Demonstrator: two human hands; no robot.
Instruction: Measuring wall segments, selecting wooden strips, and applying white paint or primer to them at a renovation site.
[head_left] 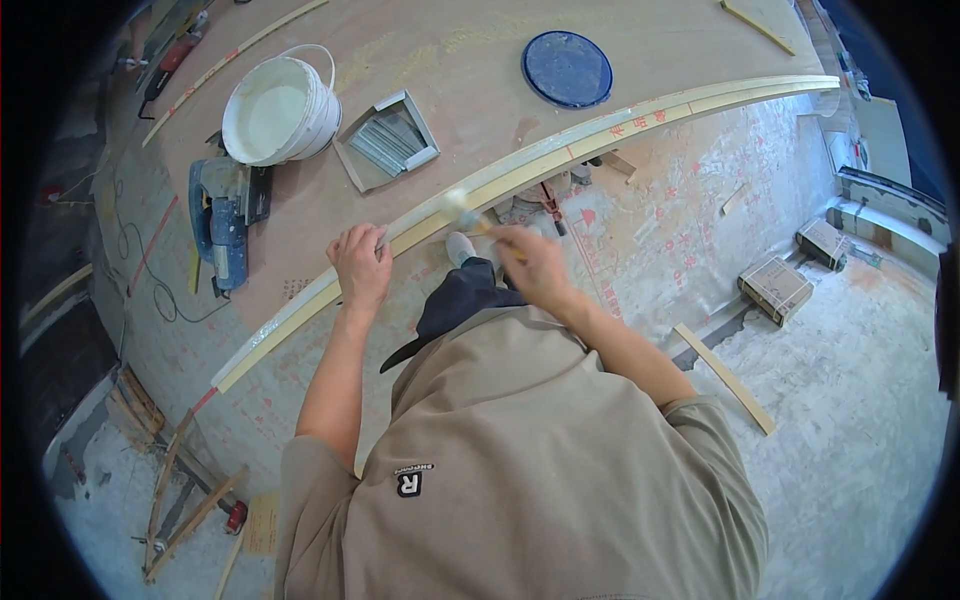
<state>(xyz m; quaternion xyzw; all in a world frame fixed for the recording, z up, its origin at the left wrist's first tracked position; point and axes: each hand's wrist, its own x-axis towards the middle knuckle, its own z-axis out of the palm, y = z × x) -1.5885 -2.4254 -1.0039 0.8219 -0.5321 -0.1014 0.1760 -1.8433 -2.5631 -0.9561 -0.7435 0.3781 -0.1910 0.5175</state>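
A long, gently curved wooden strip (650, 120) runs along the board's near edge, its upper face coated white and wet-looking over much of its length. My left hand (361, 264) is closed over this strip left of the middle, fingers curled across it; their undersides are hidden. In my right hand (535, 262), slightly blurred by motion, is a paintbrush (466, 212). Its pale bristles meet the coated strip just right of my left hand. Beyond lies a white bucket (318, 125) with white liquid inside, and beside it an open box of metal staples (388, 140).
A blue power tool (222, 225) lies on the board left of the bucket. A round blue lid (567, 68) rests farther back. Two bundled packages (776, 288) and a loose wooden slat (725, 380) lie on the floor at right. Scrap timber (190, 520) stands at lower left.
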